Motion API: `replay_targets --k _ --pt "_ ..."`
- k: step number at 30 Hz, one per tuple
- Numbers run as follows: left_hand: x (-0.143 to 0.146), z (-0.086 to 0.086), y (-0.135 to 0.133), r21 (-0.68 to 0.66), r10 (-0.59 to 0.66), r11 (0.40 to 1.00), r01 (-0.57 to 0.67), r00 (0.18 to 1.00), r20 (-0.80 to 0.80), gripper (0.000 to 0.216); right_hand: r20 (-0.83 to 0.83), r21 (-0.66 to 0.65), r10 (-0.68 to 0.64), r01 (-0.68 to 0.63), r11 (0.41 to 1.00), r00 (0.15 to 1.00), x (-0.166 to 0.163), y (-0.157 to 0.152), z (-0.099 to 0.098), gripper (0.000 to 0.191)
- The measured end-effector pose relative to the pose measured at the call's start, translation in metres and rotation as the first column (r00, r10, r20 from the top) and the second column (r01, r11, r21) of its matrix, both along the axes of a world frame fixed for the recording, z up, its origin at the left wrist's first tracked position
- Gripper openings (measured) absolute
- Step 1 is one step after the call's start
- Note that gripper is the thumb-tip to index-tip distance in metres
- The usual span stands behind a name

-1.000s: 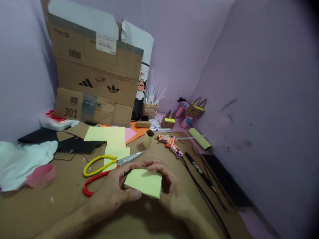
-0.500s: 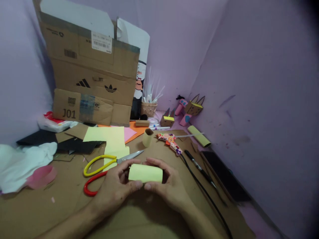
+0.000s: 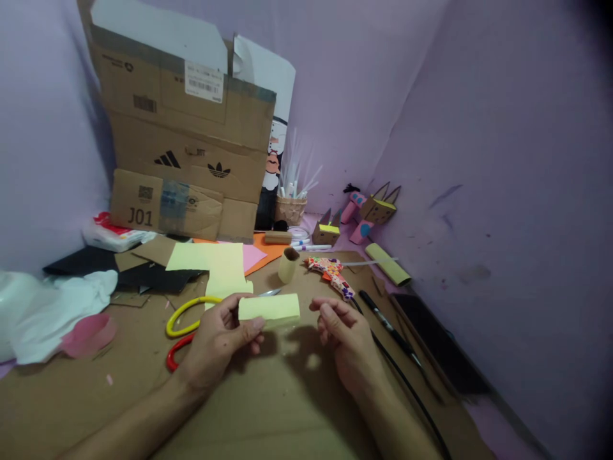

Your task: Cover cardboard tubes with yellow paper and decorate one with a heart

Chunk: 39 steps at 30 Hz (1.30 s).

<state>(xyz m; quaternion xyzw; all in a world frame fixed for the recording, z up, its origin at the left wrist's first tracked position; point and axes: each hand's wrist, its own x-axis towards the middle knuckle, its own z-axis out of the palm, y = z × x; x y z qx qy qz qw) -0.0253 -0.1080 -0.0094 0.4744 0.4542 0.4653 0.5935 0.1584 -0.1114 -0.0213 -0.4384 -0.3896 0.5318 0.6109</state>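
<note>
A pale yellow paper roll (image 3: 269, 308) lies sideways in my left hand (image 3: 223, 342), pinched at its left end between thumb and fingers. It is held above the cardboard sheet. To its right, my right hand (image 3: 347, 338) is off the roll, its fingers loosely curled and nothing visible in them. Scissors (image 3: 184, 322) with one yellow and one red handle lie under and beside my left hand, which hides part of them. Just beyond the roll stands a short cardboard tube (image 3: 288, 267). A patterned glue gun (image 3: 332, 275) lies past my right hand.
A cardboard sheet (image 3: 268, 409) covers the work surface. The glue gun's black cord (image 3: 402, 377) runs along the right, near a black pen (image 3: 383, 317) and a dark flat panel (image 3: 440, 345). Yellow paper (image 3: 223, 259), black scraps and white cloth (image 3: 71, 306) lie left; a large box (image 3: 191, 134) stands behind.
My right hand has let go of the yellow paper roll and moved right. My left hand now holds the roll alone, slightly higher and further left. The view has shifted slightly.
</note>
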Motion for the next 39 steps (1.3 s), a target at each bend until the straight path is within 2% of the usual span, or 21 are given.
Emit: replay_targets --k 4,7,10,12,14,17,22,25,28,30,32,35,39 --pt "0.001 0.002 -0.001 0.017 -0.035 0.999 0.036 0.996 -0.076 0.043 0.005 -0.094 0.174 -0.173 0.98 0.985 0.0 -0.002 0.001 0.034" --pt "0.006 0.0 -0.002 0.044 -0.029 0.998 0.034 0.994 -0.102 0.044 -0.028 -0.136 0.342 -0.342 0.93 0.939 -0.006 -0.006 0.003 0.038" --pt "0.01 -0.005 -0.003 0.041 -0.065 0.997 0.069 0.994 -0.092 0.049 -0.12 -0.168 0.405 -0.42 0.892 0.907 -0.01 -0.006 0.002 0.037" --pt "0.011 -0.007 -0.003 0.057 -0.096 0.993 0.099 0.994 -0.057 0.057 -0.167 -0.191 0.363 -0.392 0.9 0.917 -0.01 -0.004 -0.001 0.037" --pt "0.009 -0.006 -0.003 0.073 -0.07 0.995 0.073 0.997 -0.042 0.061 -0.185 -0.204 0.297 -0.332 0.921 0.937 -0.01 -0.001 -0.003 0.037" --pt "0.004 0.001 -0.003 0.054 0.029 0.998 -0.024 0.994 -0.105 0.047 -0.174 -0.186 0.25 -0.281 0.942 0.952 -0.01 0.001 -0.005 0.037" --pt "0.007 0.009 -0.006 -0.047 -0.066 0.997 0.057 0.974 -0.216 0.036 -0.066 -0.188 0.275 -0.282 0.941 0.959 -0.019 -0.004 -0.006 0.037" --pt "0.015 0.006 -0.007 -0.055 -0.02 0.998 0.005 0.959 -0.282 0.031 0.018 -0.234 0.243 -0.232 0.944 0.97 -0.027 -0.007 -0.006 0.031" --pt "0.021 0.002 -0.008 0.072 0.071 0.996 -0.048 0.931 -0.357 0.024 0.07 -0.25 0.182 -0.159 0.955 0.981 -0.033 -0.008 -0.006 0.026" --pt "0.021 -0.001 -0.008 0.232 0.152 0.971 -0.06 0.904 -0.4 0.021 0.073 -0.217 0.151 -0.133 0.967 0.986 -0.034 -0.008 -0.007 0.024" --pt "0.02 -0.002 -0.006 0.32 0.217 0.944 -0.079 0.879 -0.424 0.02 0.053 -0.171 0.138 -0.127 0.977 0.989 -0.035 -0.007 -0.009 0.025" --pt "0.016 -0.003 -0.003 0.213 0.213 0.967 -0.137 0.896 -0.39 0.022 0.023 -0.141 0.194 -0.189 0.972 0.981 -0.034 -0.006 -0.011 0.031" --pt "0.013 -0.006 0.001 -0.055 0.167 0.983 -0.176 0.976 -0.143 0.024 -0.038 -0.153 0.3 -0.302 0.941 0.953 -0.033 -0.004 -0.01 0.04"
